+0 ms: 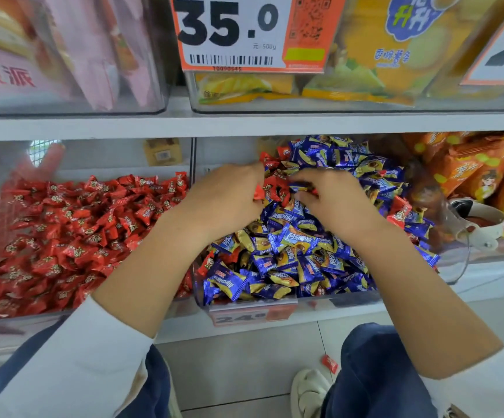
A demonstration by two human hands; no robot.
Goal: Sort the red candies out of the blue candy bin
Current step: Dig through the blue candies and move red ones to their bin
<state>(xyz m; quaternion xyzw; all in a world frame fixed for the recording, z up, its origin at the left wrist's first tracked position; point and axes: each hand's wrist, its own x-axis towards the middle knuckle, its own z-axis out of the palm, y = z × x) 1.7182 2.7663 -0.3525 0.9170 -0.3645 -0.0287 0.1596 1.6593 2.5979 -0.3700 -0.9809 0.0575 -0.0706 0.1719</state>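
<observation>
Both of your hands are deep in the blue candy bin (275,300), the clear bin in the middle of the lower shelf (244,123). Your left hand (229,197) has its fingers curled round a few red candies (270,188) near the back of the heap. Your right hand (332,200) sits just beside it, fingers bent down and pinching what looks like a blue wrapper, though blur and your own knuckles hide the fingertips, so I cannot be sure. More red pieces still lie among the blue candies (290,251): 1 at the front left (208,262), some at the right side (400,214) and a few at the back (270,159). The red candy bin (63,236) stands touching the blue bin on its left, heaped full. Orange snack bags (480,164) fill the space to the right. 1 red wrapper (329,364) lies on the floor between your knees.
</observation>
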